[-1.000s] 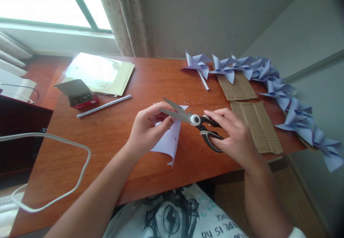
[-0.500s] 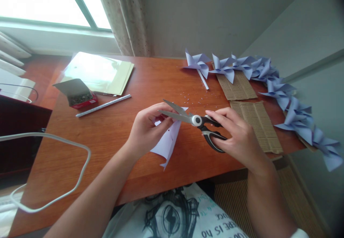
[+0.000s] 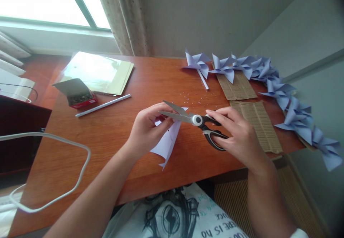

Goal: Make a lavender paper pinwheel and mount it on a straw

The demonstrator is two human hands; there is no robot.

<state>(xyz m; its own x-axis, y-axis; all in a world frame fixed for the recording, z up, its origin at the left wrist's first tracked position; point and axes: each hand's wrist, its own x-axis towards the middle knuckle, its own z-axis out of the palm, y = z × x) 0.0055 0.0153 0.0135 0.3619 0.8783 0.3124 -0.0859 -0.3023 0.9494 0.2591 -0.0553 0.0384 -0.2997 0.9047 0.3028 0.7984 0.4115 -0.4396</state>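
Observation:
My left hand [image 3: 149,128] pinches a pale lilac sheet of paper [image 3: 166,143] between thumb and fingers, over the middle of the table. The paper hangs down with a curled lower corner and a few small dark marks on it. In my right hand [image 3: 239,134] is a pair of scissors [image 3: 197,120] with black-and-grey handles, thumb and fingers at the loops. The blades stand apart and point left, reaching over the paper's upper end and close to my left fingers. Where exactly the blades meet the paper is partly hidden.
Paper pinwheels [image 3: 295,118] line the table's right side, partly on corrugated cardboard pieces [image 3: 256,125]. One pinwheel on a stick [image 3: 202,79] lies at the back, near tiny scraps. Leftward are an opened red box [image 3: 84,101], a rolled paper stick [image 3: 103,105], stacked sheets [image 3: 122,76] and a white cable [image 3: 87,159].
Almost nothing differs. The scissors' handles have come very slightly closer together, while the paper and my left hand stay in place.

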